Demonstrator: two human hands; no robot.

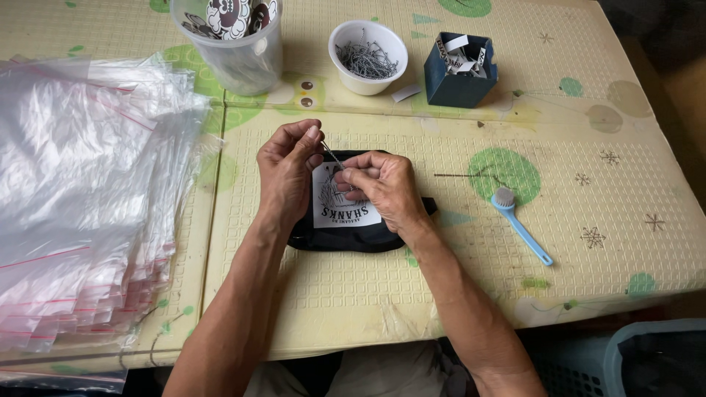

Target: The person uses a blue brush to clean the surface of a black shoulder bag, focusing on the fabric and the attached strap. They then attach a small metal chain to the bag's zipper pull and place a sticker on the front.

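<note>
Here, mid-frame, both hands pinch shut: left hand [285,170] on a thin chain [332,156], right hand [382,188] on the pouch [346,234] tag.

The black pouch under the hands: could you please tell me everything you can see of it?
The black pouch looks like soft fabric and lies flat on the pale patterned mat, near its front edge. A white rectangular label with a dark drawing and print covers its middle. The left hand and right hand rest over its upper part, hiding that edge, and pinch a thin metal pin just above it.
</note>
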